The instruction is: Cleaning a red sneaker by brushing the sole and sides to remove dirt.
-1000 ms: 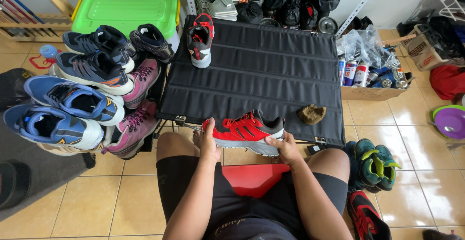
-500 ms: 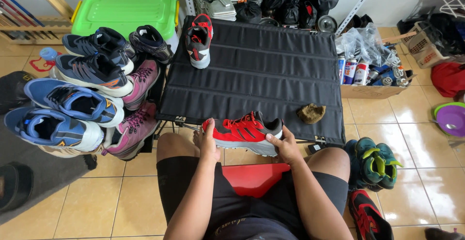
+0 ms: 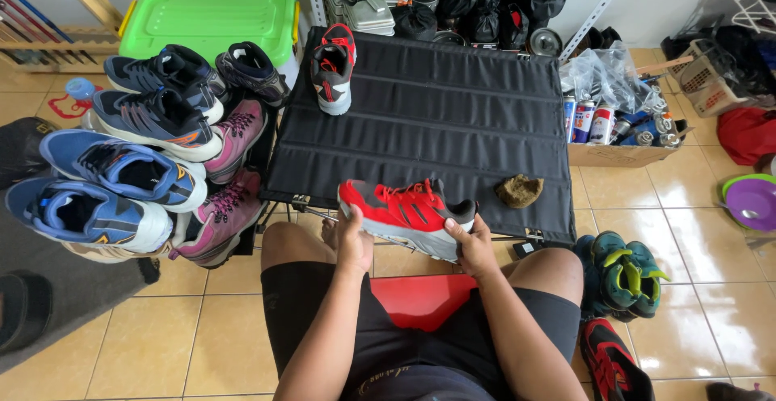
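Change since earlier: red shoe (image 3: 406, 213) now tilts, toe end raised at the left hand, heel end lower; before it sat level.
Head view, red shoe: held over the near edge of the black fabric table (image 3: 453, 118), above the knees; its sole faces the person and is partly hidden.
Left hand (image 3: 353, 239): fingers closed around the toe end, fingertips hidden behind the shoe.
Right hand (image 3: 471, 247): gripping the heel end, thumb on the side, other fingers hidden beneath.
On the table: second red-and-black shoe (image 3: 334, 67) at the far left corner; brown cloth lump (image 3: 520, 190) near the right edge.
Left of table: pile of blue and pink shoes (image 3: 137, 158), lower ones partly covered.
Right floor: green-and-teal shoes (image 3: 626, 276); another red shoe (image 3: 614, 365) cut off by the frame's bottom.
Hard to make out: cans in the cardboard box (image 3: 618, 155), too small to tell apart.
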